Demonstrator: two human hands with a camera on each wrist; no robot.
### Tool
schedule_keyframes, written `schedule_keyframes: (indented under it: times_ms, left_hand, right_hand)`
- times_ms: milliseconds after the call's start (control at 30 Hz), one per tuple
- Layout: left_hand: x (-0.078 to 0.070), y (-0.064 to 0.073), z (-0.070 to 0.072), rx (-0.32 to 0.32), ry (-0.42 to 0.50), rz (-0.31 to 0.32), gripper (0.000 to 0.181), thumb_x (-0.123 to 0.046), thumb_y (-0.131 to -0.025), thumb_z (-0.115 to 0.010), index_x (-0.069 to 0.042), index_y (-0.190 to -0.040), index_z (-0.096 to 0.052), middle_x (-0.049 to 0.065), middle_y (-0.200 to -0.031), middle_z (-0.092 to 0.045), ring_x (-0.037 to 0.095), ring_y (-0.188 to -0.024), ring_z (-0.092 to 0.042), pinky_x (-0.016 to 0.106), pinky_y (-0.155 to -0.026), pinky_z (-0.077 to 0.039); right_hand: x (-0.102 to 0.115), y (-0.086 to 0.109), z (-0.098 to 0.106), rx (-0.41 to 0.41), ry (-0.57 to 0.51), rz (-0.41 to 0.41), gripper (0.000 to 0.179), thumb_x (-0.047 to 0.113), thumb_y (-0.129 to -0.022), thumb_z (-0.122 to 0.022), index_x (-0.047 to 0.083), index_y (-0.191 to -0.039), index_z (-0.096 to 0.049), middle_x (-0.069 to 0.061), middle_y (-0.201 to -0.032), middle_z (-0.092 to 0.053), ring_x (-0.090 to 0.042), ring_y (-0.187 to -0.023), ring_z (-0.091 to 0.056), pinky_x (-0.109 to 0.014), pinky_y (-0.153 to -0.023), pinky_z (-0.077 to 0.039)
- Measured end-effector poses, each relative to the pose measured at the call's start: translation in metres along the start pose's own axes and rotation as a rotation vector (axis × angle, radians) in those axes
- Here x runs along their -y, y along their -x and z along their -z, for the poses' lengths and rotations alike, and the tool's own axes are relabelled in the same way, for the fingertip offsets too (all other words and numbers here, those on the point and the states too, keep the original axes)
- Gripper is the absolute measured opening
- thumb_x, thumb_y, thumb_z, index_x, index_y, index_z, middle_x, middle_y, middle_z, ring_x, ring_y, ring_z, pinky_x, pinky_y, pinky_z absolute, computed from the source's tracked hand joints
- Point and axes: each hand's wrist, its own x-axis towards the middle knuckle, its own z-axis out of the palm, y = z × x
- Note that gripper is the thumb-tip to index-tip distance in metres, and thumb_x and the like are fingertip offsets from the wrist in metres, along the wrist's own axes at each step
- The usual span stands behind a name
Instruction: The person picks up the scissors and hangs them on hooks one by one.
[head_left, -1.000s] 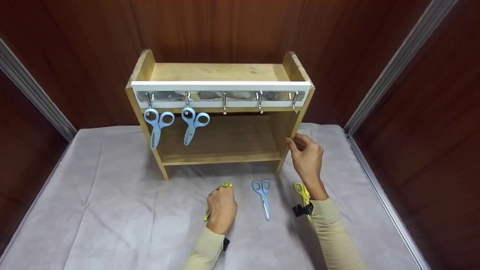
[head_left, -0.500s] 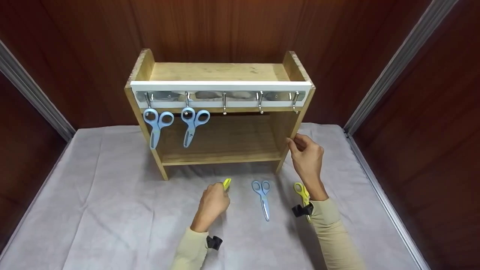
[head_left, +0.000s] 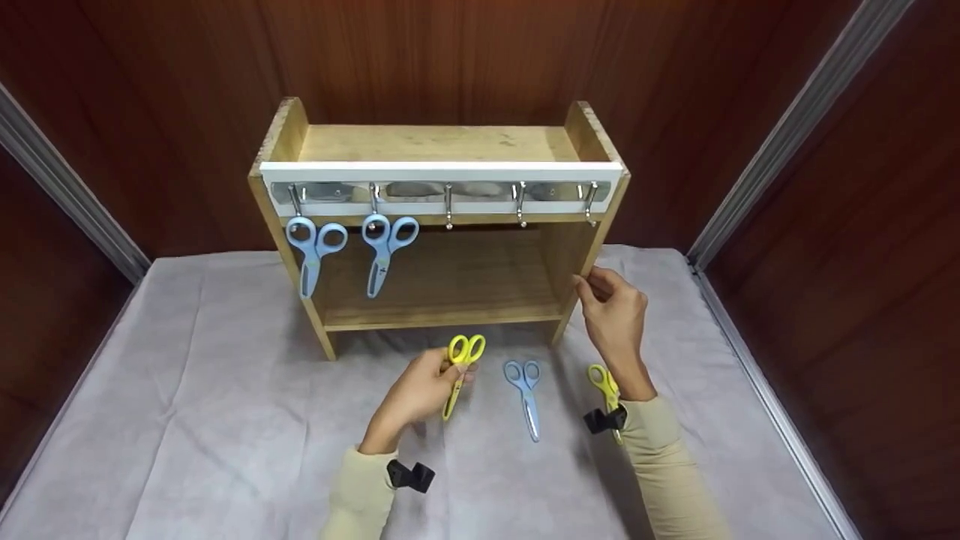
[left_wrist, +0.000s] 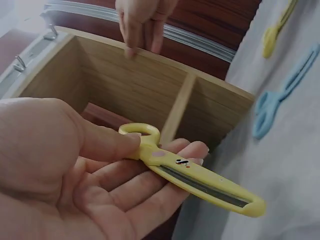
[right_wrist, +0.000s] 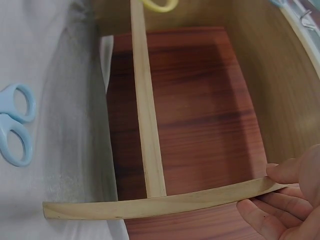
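Observation:
My left hand (head_left: 421,384) pinches yellow scissors (left_wrist: 200,182) between thumb and fingers, their ring handles up and their blade end pointing down in the head view. In the left wrist view the thumb presses near the pivot while the other fingers lie beneath. My right hand (head_left: 616,311) grips the right side panel of the wooden shelf (head_left: 442,326), thumb on one face and fingers on the other. A blue pair of scissors (head_left: 524,397) lies on the cloth between the hands. Another yellow pair (head_left: 601,380) lies partly hidden under the right wrist.
A white rail (head_left: 487,169) with several metal hooks (head_left: 448,206) runs across the shelf's front. Blue scissors (head_left: 310,251) hang on the leftmost hook, and a second blue pair (head_left: 380,251) on the hook beside it. Grey cloth (head_left: 225,420) covers the table; dark wooden panels (head_left: 450,60) stand around it.
My left hand has lifted the yellow scissors off the cloth and turned, so their handles and blade now show, closer to the shelf. The right hand stays on the side panel.

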Motion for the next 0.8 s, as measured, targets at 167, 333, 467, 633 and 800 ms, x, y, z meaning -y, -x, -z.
schedule_keyframes:
  times_ms: [167,333,467,633,800]
  left_hand:
    - [-0.008,-0.001,0.007,0.038,0.059,-0.039,0.033,-0.007,-0.110,-0.048,0.009,-0.136,-0.061,0.024,-0.123,-0.075,0.037,-0.118,-0.073,0.047,-0.102,-0.059]
    - [-0.019,-0.003,0.015,0.034,0.093,-0.058,0.032,-0.008,-0.110,-0.050,0.006,-0.136,-0.062,0.023,-0.125,-0.075,0.035,-0.119,-0.073,0.048,-0.105,-0.057]
    - [-0.031,-0.004,0.020,0.033,0.106,-0.071,0.036,-0.008,-0.110,-0.050,0.006,-0.142,-0.058,0.022,-0.129,-0.074,0.035,-0.121,-0.073,0.048,-0.108,-0.056]
    - [-0.047,-0.006,0.030,0.045,0.098,-0.123,0.036,-0.006,-0.110,-0.049,0.008,-0.143,-0.055,0.024,-0.130,-0.073,0.035,-0.119,-0.073,0.046,-0.106,-0.057]
    - [-0.066,-0.009,0.041,0.046,0.083,-0.168,0.036,-0.007,-0.110,-0.048,0.007,-0.143,-0.055,0.024,-0.131,-0.072,0.035,-0.119,-0.073,0.045,-0.105,-0.058]
  right_hand:
    - [-0.001,0.000,0.000,-0.005,-0.005,-0.001,0.020,0.017,-0.095,-0.078,0.001,-0.107,-0.080,-0.016,-0.100,-0.082,-0.028,-0.089,-0.081,-0.013,-0.076,-0.056]
    - [-0.001,0.000,-0.001,-0.003,-0.001,0.005,0.020,0.017,-0.096,-0.078,0.001,-0.107,-0.080,-0.017,-0.101,-0.082,-0.028,-0.090,-0.081,-0.014,-0.076,-0.056]
    - [-0.001,0.000,-0.001,0.001,0.008,0.000,0.021,0.018,-0.096,-0.078,0.000,-0.107,-0.080,-0.017,-0.101,-0.082,-0.027,-0.090,-0.081,-0.031,-0.079,-0.062]
    - [-0.002,0.000,-0.001,0.000,0.009,0.004,0.020,0.017,-0.095,-0.079,0.000,-0.106,-0.080,-0.017,-0.101,-0.082,-0.027,-0.089,-0.081,-0.021,-0.077,-0.060]
    - [-0.002,-0.001,-0.001,-0.008,0.013,0.012,0.020,0.015,-0.094,-0.080,0.000,-0.106,-0.080,-0.018,-0.101,-0.082,-0.030,-0.089,-0.081,-0.034,-0.078,-0.064]
